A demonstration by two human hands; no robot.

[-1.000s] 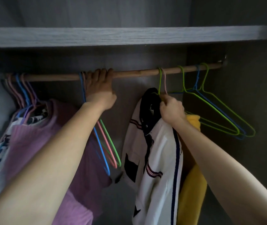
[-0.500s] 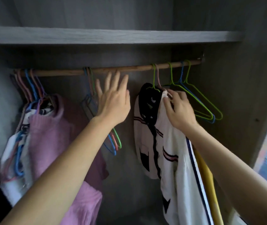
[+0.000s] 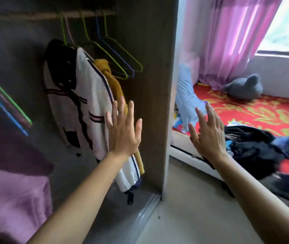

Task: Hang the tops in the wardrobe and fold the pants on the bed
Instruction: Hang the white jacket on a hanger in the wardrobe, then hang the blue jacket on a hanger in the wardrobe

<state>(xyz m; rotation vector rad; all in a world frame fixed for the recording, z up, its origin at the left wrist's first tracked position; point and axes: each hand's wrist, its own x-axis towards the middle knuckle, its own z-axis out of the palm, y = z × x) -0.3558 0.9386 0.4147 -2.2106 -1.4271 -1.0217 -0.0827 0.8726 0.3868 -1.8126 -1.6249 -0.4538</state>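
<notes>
A white and black jacket (image 3: 80,95) hangs from the wooden rail (image 3: 48,14) inside the wardrobe, with a yellow top (image 3: 113,80) behind it. My left hand (image 3: 122,131) is raised in front of the jacket, fingers spread, holding nothing. My right hand (image 3: 209,132) is raised with straight fingers near the bed's corner, also holding nothing. A heap of dark clothes (image 3: 256,148) lies on the bed (image 3: 256,113) to the right. A pink-purple top (image 3: 11,191) hangs at the lower left.
Bare green and blue hangers (image 3: 121,62) hang at the rail's right end, more coloured hangers (image 3: 8,104) at the left. The wardrobe's side panel (image 3: 152,85) stands between my hands. A grey plush toy (image 3: 244,87), a light blue cloth (image 3: 186,95) and pink curtains (image 3: 228,37) are beyond.
My view has swung right and down from the rail towards the bed. Both hands have left the rail and the jacket's hanger and dropped, open.
</notes>
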